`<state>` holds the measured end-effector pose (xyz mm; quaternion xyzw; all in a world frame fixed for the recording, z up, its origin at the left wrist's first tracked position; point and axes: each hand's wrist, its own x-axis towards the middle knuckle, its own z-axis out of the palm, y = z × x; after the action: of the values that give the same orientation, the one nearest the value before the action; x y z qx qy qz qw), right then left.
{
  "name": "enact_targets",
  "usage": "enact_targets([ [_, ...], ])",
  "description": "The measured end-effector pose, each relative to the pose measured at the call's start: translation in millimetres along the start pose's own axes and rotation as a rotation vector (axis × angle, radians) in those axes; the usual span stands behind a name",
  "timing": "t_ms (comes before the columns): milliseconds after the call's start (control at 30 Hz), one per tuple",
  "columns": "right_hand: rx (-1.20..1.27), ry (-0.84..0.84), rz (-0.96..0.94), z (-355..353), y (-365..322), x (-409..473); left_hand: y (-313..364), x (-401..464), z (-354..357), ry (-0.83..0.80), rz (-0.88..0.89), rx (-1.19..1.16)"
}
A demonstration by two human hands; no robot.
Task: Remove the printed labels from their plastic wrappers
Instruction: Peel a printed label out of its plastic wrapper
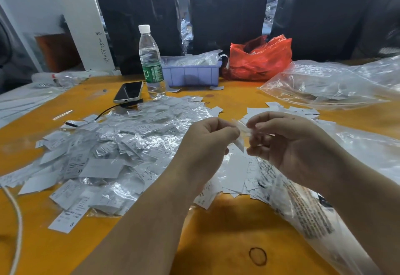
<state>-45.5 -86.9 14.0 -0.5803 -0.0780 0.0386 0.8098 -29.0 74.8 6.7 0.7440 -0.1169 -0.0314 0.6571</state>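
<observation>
Above the orange table, my left hand and my right hand face each other, fingers curled. Between them they pinch one small clear plastic wrapper; a white printed label sticks out below it. A wide heap of wrapped labels covers the table to the left. Bare white labels lie in a pile under my hands, and more loose labels lie just beyond my right hand.
A water bottle, a phone on a cable, a purple bin and a red plastic bag stand at the back. Large clear bags lie at the right and along my right forearm. A white cord runs down the left edge.
</observation>
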Motion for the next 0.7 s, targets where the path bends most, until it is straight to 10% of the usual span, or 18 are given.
enact_targets([
  [700,-0.223,0.007,0.089,-5.2,-1.3,-1.6,3.7,0.6,-5.9,-0.013,-0.001,0.038],
])
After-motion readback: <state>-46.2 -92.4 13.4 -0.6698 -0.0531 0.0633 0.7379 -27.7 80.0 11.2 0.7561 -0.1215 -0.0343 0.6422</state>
